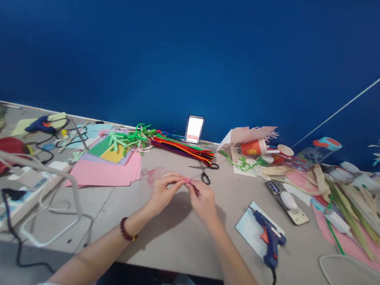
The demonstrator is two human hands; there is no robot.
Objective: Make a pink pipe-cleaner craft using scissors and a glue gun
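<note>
Over the middle of the table, my left hand (164,192) and my right hand (203,202) meet at the fingertips. Both pinch a small pink piece (187,180), mostly covered by the fingers, so its exact kind does not show. Just beyond my right hand lie black-handled scissors (205,178), blades toward the left. Behind them rests a bundle of coloured pipe cleaners (183,150), mainly red, orange and dark strands. Pink scraps or fuzz (153,175) lie on the tabletop left of my left hand.
To the right, a blue glue gun (270,238) lies on a pale card (247,223), its cord over the front edge. Beyond it is a phone (299,217). Pink paper sheets (100,175) and a white power strip (22,204) occupy the left. A red paper cup (251,147) lies tipped at the back.
</note>
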